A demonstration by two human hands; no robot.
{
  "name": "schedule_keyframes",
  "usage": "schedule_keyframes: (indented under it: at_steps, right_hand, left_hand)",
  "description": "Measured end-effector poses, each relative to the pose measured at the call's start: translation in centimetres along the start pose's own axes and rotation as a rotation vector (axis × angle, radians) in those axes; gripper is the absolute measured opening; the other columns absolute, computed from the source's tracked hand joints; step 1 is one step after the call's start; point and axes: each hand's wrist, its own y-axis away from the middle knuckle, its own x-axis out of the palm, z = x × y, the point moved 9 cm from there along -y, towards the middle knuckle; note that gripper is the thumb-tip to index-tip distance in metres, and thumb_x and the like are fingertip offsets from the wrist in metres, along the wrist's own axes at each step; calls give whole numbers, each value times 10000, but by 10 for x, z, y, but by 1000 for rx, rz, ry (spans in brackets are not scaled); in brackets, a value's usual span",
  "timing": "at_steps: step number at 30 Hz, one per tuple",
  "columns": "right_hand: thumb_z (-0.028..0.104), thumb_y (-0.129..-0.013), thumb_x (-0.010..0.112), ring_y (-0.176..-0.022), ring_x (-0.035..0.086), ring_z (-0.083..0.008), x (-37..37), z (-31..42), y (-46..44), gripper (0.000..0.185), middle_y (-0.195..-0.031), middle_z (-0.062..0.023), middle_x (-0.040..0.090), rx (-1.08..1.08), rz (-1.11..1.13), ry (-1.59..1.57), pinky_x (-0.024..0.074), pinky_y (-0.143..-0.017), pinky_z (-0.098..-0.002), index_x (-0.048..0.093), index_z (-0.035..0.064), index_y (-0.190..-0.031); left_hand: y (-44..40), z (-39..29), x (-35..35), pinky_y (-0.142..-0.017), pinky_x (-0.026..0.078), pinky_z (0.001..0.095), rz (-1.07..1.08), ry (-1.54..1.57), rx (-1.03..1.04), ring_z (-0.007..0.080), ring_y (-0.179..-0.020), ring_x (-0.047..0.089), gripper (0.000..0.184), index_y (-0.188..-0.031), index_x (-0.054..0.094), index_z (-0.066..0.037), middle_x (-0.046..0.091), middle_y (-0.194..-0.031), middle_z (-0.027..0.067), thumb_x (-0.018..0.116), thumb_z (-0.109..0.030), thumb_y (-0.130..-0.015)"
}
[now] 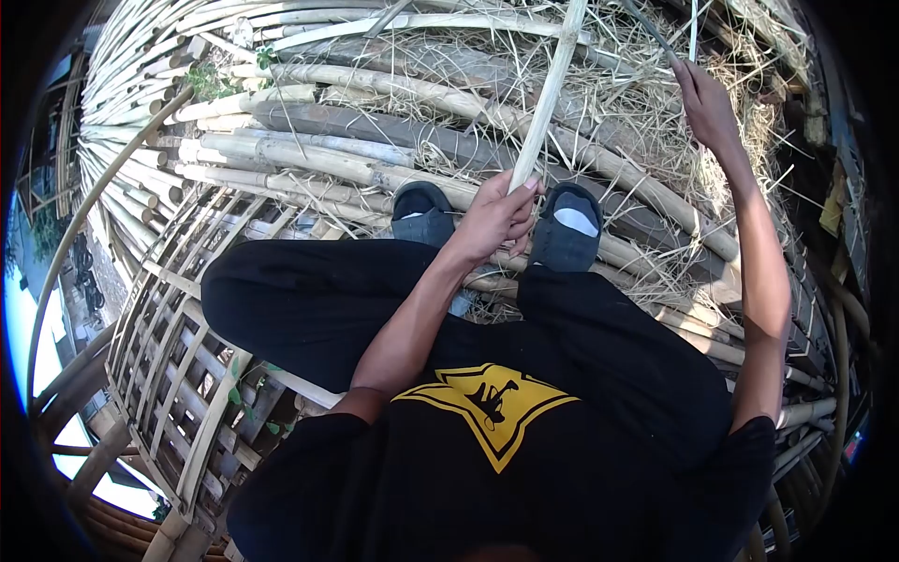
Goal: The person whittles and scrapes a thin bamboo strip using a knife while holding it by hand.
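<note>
My left hand [494, 217] is closed around the lower end of a pale split bamboo strip [551, 94], which slants up and away past the top edge of the view. Off to the right, my right hand [704, 105] is closed on a thin dark tool [646, 26], perhaps a blade, that points up and to the left. The tool and the strip are apart. Thin shavings [646, 122] lie over the poles under and around both hands.
Bamboo poles [375, 170] spread beneath my sandalled feet [567, 229]. A woven bamboo lattice [187, 375] stands at the lower left, near a curved pole [94, 192]. Stacked pole ends [140, 199] fill the upper left.
</note>
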Motion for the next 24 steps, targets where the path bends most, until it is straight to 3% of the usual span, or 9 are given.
schedule_keyframes:
  at_steps: [3,5,7,10,13,20,24]
  right_hand:
    - [464,-999,370,-502,433,-273,21,36,14,528,-541,-143,452,22,22,-191,354,-529,-405,543,-4,-824]
    - [422,-997,385,-534,482,-330,69,87,44,486,-573,-172,489,-159,372,-132,380,-551,-434,548,2,-815]
    - [383,-989,405,-597,529,-395,94,126,80,429,-616,-194,535,-276,573,-89,411,-591,-478,560,18,-824]
    - [380,-981,427,-650,556,-424,107,138,96,397,-651,-214,562,-258,647,-192,427,-618,-508,570,33,-851]
    - [346,-980,451,-590,522,-404,106,135,96,351,-589,-203,502,-294,609,-205,401,-578,-477,550,32,-859]
    - [340,-956,480,-555,523,-422,113,123,82,294,-561,-191,513,-448,417,-35,388,-526,-492,553,65,-881]
    - [473,-958,424,-584,566,-394,117,113,64,421,-602,-178,572,-424,431,66,422,-540,-497,563,91,-848]
  left_hand:
    - [-3,-9,8,-329,345,228,25,74,38,39,-400,270,229,-1083,481,-41,258,-573,-56,415,-251,-1020]
    - [-10,-12,-1,-343,367,228,-44,-4,117,39,-409,276,250,-1116,481,-45,251,-577,-57,396,-263,-1027]
    - [-12,-11,-3,-349,376,230,-42,-16,119,37,-412,274,243,-1128,478,-50,248,-576,-59,396,-256,-1028]
    - [-7,-12,-6,-356,381,237,-47,-50,109,38,-408,297,220,-1107,473,-42,285,-575,-58,406,-235,-1025]
    - [-8,-13,-4,-350,371,234,-23,-21,124,40,-402,300,215,-1107,474,-39,285,-563,-57,414,-228,-1023]
    - [-9,-8,-7,-340,319,215,-54,-21,107,35,-419,263,220,-1096,477,-68,240,-574,-68,434,-270,-1020]
    - [-14,-13,-12,-339,311,216,-97,18,111,34,-424,259,212,-1088,472,-66,238,-577,-69,436,-263,-1018]
